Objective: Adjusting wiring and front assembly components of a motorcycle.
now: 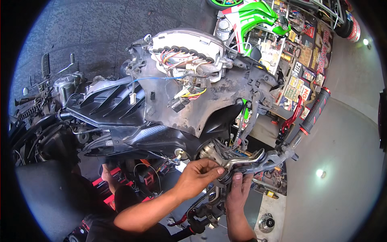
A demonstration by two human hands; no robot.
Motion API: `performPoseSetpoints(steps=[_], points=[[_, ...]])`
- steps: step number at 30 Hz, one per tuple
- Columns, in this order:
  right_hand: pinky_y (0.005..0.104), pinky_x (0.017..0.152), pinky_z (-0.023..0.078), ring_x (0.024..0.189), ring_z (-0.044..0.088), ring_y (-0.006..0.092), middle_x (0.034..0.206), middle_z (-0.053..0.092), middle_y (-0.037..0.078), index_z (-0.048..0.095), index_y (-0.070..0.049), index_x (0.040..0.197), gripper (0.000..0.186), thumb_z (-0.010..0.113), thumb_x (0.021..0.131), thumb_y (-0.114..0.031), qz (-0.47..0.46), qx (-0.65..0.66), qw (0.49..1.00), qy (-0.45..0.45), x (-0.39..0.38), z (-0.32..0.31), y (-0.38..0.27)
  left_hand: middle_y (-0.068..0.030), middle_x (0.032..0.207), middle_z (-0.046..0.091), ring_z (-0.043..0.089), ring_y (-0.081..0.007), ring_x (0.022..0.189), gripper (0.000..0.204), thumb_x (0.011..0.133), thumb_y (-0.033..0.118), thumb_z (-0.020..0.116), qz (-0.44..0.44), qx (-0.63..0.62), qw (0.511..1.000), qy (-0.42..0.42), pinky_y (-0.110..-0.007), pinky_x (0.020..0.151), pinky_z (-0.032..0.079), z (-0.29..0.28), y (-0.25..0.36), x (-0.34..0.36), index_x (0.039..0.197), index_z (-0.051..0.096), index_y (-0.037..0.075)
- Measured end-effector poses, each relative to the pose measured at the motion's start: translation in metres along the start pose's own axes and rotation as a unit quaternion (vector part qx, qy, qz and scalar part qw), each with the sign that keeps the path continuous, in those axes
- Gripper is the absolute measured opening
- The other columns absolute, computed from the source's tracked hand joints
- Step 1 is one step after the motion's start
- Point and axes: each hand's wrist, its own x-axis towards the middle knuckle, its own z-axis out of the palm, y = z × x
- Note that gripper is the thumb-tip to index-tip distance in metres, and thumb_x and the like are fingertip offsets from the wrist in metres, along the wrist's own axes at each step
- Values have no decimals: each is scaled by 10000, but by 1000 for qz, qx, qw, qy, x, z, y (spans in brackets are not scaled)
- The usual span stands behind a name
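Both hands meet at the middle of a scooter's bare handlebar (268, 159), beside a bent silver metal bracket (246, 158). My left hand (199, 175) is closed in a pinch, thumb and fingertips at the bracket's lower end; what lies between them is hidden. Just to its right, my right hand (238, 192) reaches up from below. Its thumb and fingers close at the underside of the bar among dark cables, and their grip is partly covered. A bundle of cables (231, 150) runs behind the bracket. The bar's far end carries a black grip (316, 109) and a red lever (293, 117).
A grey front panel (173, 105) with a headlight unit (189, 50) and loose coloured wires stands beyond my hands. A second red lever (179, 221) is below them. Red tool trays (111, 179) lie at lower left. Green fairing (254, 20) rests by a stickered board (298, 76).
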Motion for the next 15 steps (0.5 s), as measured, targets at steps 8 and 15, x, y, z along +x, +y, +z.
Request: performPoseSetpoints(steps=[8, 15], points=[[340, 1010, 352, 1122, 464, 200, 1231, 483, 135, 343, 45, 1359, 559, 566, 980, -301, -17, 20, 1000, -12, 0, 2, 0, 38, 857, 630, 535, -48, 799, 154, 918, 142, 688, 161, -39, 986, -16, -204, 727, 431, 1, -7, -2, 1012, 709, 22], [345, 1021, 352, 1137, 470, 203, 1257, 481, 138, 331, 39, 1372, 559, 560, 983, -291, -29, 33, 999, -15, 2, 6, -4, -14, 949, 654, 557, -81, 859, 261, 914, 138, 684, 130, -3, 991, -15, -231, 771, 437, -1, -8, 0, 1137, 683, 3]])
